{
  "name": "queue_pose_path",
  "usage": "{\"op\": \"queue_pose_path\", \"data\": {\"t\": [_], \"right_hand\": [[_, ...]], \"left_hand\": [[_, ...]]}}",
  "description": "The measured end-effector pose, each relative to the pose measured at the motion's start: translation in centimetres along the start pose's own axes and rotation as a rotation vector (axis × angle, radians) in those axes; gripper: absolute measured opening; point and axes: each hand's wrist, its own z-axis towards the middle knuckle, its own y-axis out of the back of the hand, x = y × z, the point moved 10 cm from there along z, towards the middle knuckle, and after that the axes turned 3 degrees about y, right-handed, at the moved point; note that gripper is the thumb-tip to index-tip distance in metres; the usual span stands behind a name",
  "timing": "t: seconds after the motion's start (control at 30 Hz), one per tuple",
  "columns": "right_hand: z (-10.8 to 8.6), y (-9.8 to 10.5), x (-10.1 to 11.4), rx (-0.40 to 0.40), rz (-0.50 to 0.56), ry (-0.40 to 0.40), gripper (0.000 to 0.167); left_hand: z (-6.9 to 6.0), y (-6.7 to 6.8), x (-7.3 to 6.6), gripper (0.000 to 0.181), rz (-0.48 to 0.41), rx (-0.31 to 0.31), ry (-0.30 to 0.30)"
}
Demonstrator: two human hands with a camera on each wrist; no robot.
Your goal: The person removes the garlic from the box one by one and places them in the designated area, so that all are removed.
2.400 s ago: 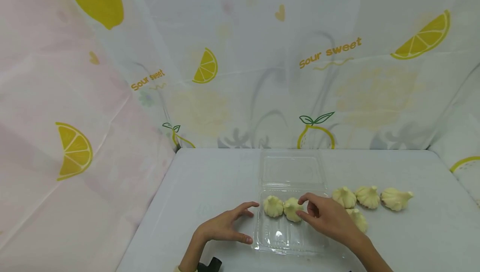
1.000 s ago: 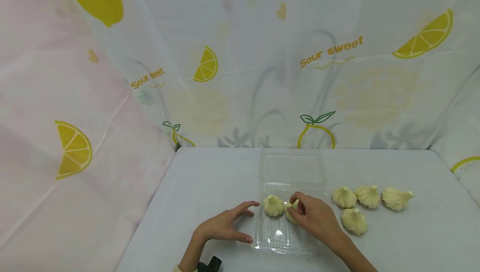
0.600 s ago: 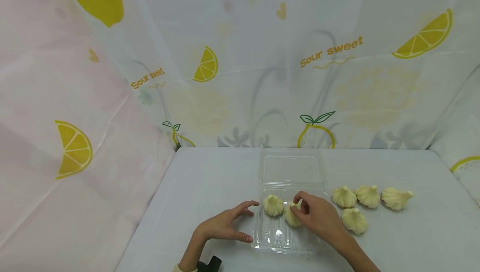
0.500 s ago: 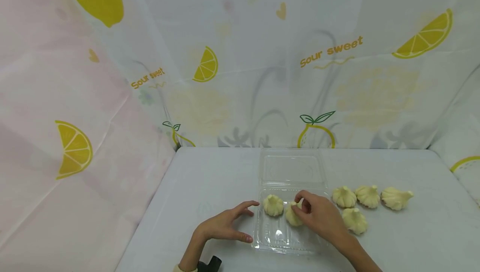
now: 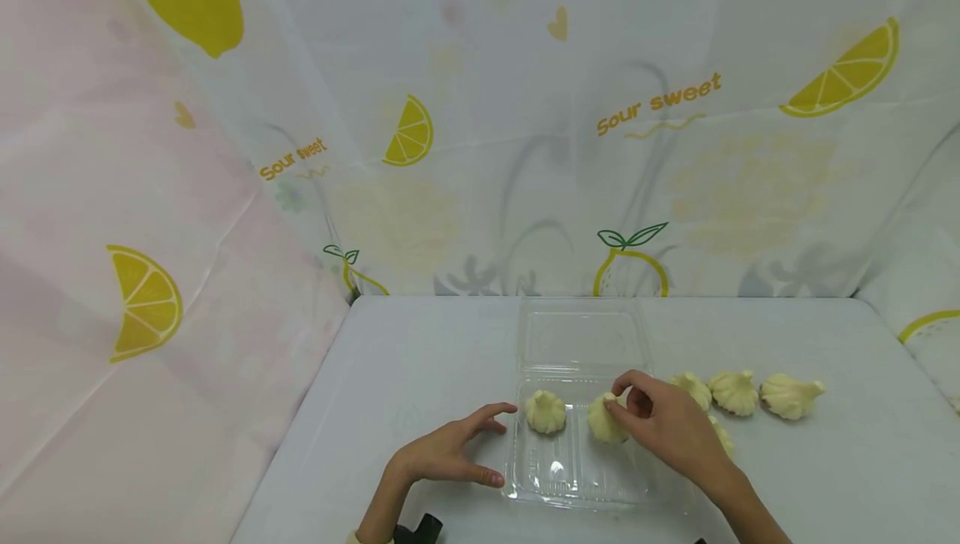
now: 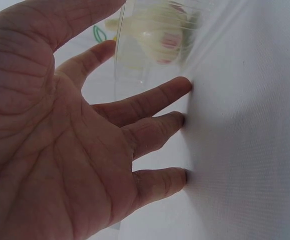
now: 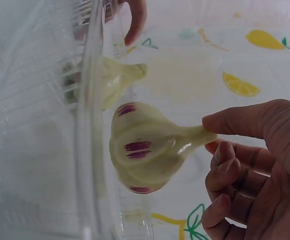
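My right hand (image 5: 671, 423) pinches a garlic bulb (image 7: 147, 147) by its stem between thumb and forefinger. The bulb is pale cream with purple streaks, and in the head view it hangs over the right half of a clear plastic clamshell box (image 5: 558, 490). A second garlic bulb (image 5: 545, 411) sits in the box's back left. My left hand (image 5: 446, 448) is at the box's left edge, fingers spread and holding nothing. In the left wrist view several fingertips (image 6: 177, 118) of that hand rest on the white table, and the box's wall stands by its thumb and forefinger.
Several more garlic bulbs (image 5: 733, 394) lie on the table right of the box, two partly behind my right hand. The box's lid (image 5: 581, 340) lies opened toward the back. A lemon-print cloth (image 5: 480, 194) hangs behind the white table (image 5: 405, 361).
Earlier the right hand held the garlic bulb close beside the first bulb in the box. Now it has lifted and shifted it right, leaving a wider gap. The left hand has stayed put.
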Motion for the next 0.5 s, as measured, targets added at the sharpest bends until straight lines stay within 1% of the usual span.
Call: {"op": "queue_pose_path", "data": {"t": [0.23,0.5], "right_hand": [[0.1,2.2,-0.4,-0.022,0.014,0.006,0.020],[0.0,3.9,-0.8,-0.003,0.017,-0.053,0.017]], "left_hand": [[0.1,-0.1,0.1,0.087,0.001,0.002,0.000],[0.1,-0.1,0.2,0.087,-0.001,0.000,-0.001]]}}
